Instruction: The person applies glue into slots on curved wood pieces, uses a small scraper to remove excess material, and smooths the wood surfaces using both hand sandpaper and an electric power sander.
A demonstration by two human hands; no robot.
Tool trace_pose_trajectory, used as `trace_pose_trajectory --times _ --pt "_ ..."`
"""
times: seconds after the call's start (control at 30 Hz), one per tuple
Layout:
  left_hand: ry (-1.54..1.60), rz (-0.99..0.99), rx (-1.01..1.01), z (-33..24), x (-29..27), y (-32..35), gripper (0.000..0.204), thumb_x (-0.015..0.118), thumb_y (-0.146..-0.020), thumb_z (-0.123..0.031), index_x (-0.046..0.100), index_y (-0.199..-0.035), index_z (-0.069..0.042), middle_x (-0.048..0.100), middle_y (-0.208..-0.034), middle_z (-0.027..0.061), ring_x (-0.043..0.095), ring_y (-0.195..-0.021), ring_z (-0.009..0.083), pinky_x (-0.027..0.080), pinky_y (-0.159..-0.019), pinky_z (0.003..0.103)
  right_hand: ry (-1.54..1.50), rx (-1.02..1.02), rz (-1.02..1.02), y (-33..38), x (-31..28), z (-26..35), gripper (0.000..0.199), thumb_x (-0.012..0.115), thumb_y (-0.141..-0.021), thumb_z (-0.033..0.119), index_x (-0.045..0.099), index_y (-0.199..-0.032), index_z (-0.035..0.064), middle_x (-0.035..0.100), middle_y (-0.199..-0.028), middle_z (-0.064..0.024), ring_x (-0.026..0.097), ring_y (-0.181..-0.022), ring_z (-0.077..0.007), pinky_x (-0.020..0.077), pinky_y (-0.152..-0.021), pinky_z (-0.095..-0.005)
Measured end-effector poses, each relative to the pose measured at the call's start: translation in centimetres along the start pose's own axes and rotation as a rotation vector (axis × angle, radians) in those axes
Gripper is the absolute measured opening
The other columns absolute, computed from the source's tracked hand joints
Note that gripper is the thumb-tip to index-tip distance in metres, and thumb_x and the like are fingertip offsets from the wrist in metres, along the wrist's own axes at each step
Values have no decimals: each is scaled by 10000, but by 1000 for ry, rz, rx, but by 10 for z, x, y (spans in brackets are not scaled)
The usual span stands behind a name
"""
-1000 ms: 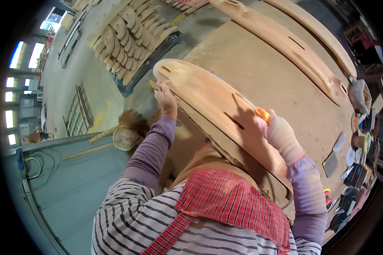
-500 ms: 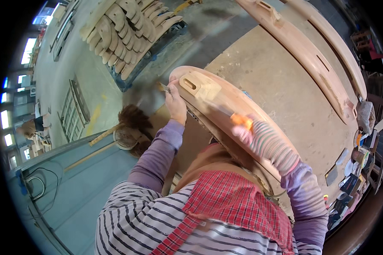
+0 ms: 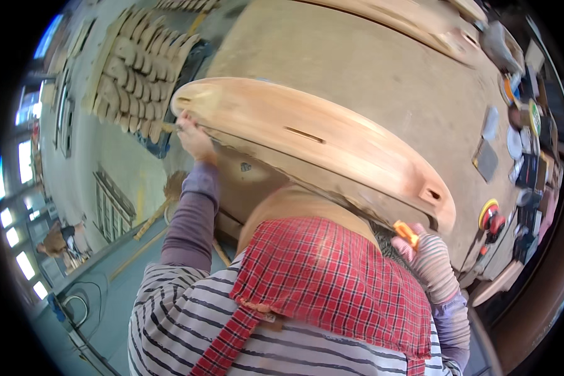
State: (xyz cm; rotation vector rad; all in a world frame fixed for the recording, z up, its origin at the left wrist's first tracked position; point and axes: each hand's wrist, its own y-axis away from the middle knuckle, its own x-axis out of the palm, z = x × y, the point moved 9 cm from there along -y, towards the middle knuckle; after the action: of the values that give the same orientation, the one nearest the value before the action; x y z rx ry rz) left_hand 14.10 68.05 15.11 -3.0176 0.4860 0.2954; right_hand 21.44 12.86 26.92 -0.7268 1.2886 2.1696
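Along the near edge of the workbench (image 3: 370,75), our slotted wooden plank (image 3: 332,122) slants down rightward: left hand (image 3: 195,141) curled at one tip, hold unclear; right hand (image 3: 415,246), near the other, clasping an orange handle (image 3: 407,233).

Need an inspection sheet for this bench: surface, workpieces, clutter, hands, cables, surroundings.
Surface: brown tabletop, lightly marked.
Job's things: long curved wooden piece with three slots visible; orange-handled tool; another long wooden piece at the far side.
Clutter: red sander-like tool and grey flat pad at right, more small items behind them.
Left hand: at the curved piece's left end; small yellowish item by the fingers, grip too blurred to tell.
Right hand: closed on the orange handle, near the curved piece's right end.
Cables: thin dark cable at lower left.
Surroundings: stacked curved wooden parts, ladder-like frame, a person in the left background.
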Motion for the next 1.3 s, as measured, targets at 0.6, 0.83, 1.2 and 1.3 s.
trace_pose_trajectory --times 0.6,0.83,1.2,1.3 --pt "-146 1666 -967 -96 231 559 211 423 -1024 -179 562 -1070 -28 591 -823 17 442 -604 70 361 -528 219 -518 -125 -905 28 -79 -244 455 741 -802 286 589 -1119 -2 560 -1157 -208 549 -1063 -353 453 -923 -404" --pt "-399 2236 50 -111 246 606 227 501 -990 -193 639 -949 -18 655 -816 57 605 -670 163 497 -621 300 -1555 -17 -438 50 47 -223 349 467 -1039 288 595 -1194 2 671 -965 -76 629 -858 -133 508 -780 -272" --pt "-629 1015 1014 -87 309 417 176 554 -939 -199 632 -1059 -96 642 -1077 90 572 -1037 299 413 -934 418 -48 13 -469 33 10 -270 409 610 -874 175 555 -1278 203 625 -860 -113 618 -749 -307 497 -666 -417" --pt "-710 1035 998 -80 312 421 183 549 -944 -244 642 -1055 -134 648 -1087 49 552 -1087 256 366 -984 420 82 -173 -616 27 -3 -255 412 626 -833 143 599 -1240 201 587 -821 -88 595 -743 -274 488 -667 -398"
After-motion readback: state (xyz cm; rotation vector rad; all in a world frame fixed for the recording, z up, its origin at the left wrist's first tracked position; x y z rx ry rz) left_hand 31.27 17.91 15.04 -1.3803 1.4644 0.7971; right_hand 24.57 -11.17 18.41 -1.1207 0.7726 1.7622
